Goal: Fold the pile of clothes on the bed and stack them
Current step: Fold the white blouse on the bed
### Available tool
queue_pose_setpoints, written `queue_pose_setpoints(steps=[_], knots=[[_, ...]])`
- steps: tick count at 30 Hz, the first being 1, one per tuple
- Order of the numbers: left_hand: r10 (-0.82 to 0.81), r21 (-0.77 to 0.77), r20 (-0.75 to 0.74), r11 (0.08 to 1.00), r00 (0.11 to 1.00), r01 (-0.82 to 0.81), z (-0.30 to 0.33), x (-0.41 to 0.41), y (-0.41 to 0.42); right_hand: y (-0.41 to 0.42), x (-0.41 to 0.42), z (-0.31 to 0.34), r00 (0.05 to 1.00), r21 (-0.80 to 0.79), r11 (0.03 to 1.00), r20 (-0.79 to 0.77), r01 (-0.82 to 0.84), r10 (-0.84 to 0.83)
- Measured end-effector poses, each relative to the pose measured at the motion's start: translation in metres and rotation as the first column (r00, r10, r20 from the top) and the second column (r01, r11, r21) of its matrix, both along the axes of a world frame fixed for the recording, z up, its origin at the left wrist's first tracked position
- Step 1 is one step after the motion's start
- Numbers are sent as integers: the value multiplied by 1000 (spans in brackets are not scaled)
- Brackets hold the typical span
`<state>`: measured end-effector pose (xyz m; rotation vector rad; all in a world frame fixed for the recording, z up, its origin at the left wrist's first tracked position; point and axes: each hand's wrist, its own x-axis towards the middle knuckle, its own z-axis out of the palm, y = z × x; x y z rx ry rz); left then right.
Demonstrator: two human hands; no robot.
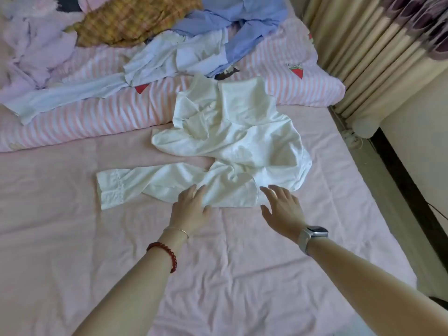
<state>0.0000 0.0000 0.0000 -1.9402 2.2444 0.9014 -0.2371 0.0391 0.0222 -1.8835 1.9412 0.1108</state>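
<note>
A person's left hand rests flat, fingers straight, on a crumpled white shirt; at 3 o'clock, the right hand hovers spread, holding nothing.

— Where am I looking from?
— I have a single head-worn view, wide-angle, tilted forward and down over the pink bed.
— How close?
— Close: both forearms enter from the bottom edge, the left hand and right hand sitting near mid-frame.
— Far end?
— I see the curtain top right; edges bend, I think from the lens.
</note>
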Motion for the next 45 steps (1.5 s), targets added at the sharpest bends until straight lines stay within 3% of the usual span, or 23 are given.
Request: queue_pose_setpoints(steps=[3,5,7,9,11,13,15,16,18,20,22,23,25,28,31,34,37,39,40,42,43,45], knots=[[-41,26,111,999,993,39,-45,-17,-43,-54,-17,-36,975,-65,988,-182,-141,128],[-36,104,138,994,990,22,-73,-27,-62,-84,-24,-58,946,-7,973,-233,-232,224],[-55,77,187,996,981,41,-94,-34,-62,-96,-26,-83,939,97,969,-239,-229,246],[7,-95,64,995,998,-1,-99,-38,-51,-90,-23,-95,969,119,977,-154,-176,193],[-2,-144,-183,989,983,-25,-92,-36,-22,-58,-19,-100,975,-13,975,23,-221,221],[-39,-24,-236,999,971,35,-81,-27,20,-7,-16,-95,917,38,932,197,-359,346],[-92,233,-143,965,985,124,-67,-15,53,32,-18,-83,858,269,831,323,-487,399],[-94,289,-116,949,989,125,-65,-9,61,41,-22,-77,844,309,803,362,-509,395],[-6,285,-112,958,994,38,-58,-6,50,34,-29,-70,817,147,842,376,-519,438],[103,80,-158,993,982,-91,-52,-12,23,7,-33,-71,822,-178,883,322,-435,470],[151,-151,-200,972,968,-182,-49,-25,-14,-35,-34,-74,885,-356,877,215,-324,414],[147,-231,-182,955,972,-188,-52,-34,-31,-59,-36,-79,928,-369,891,155,-263,338],[140,-261,-119,951,983,-167,-64,-49,-64,-100,-42,-89,987,-276,954,74,-117,143],[211,-8,-85,977,974,-212,-89,-62,-97,-135,-52,-108,996,-31,998,76,59,-56],[118,170,8,978,993,-118,-101,-67,-86,-119,-47,-114,998,89,996,58,-29,24],[-30,242,-79,969,996,48,-83,-58,-33,-57,-44,-102,974,244,946,134,-213,185],[-154,368,-157,907,975,203,-58,-36,11,-14,-56,-82,928,372,852,87,-367,362],[-33,238,-200,968,979,81,-46,-26,15,-10,-58,-68,954,188,937,118,-294,275],[33,89,-222,996,974,-13,-41,-23,9,-14,-55,-63,961,-2,974,163,-227,224],[65,-184,-226,977,972,-108,-38,-21,-17,-35,-35,-54,949,-383,917,234,-110,212],[58,-213,-197,972,979,-101,-41,-22,-31,-49,-22,-52,941,-477,873,240,-100,238],[40,-64,-123,997,992,-48,-50,-27,-56,-75,5,-56,928,-511,844,214,-161,306]])
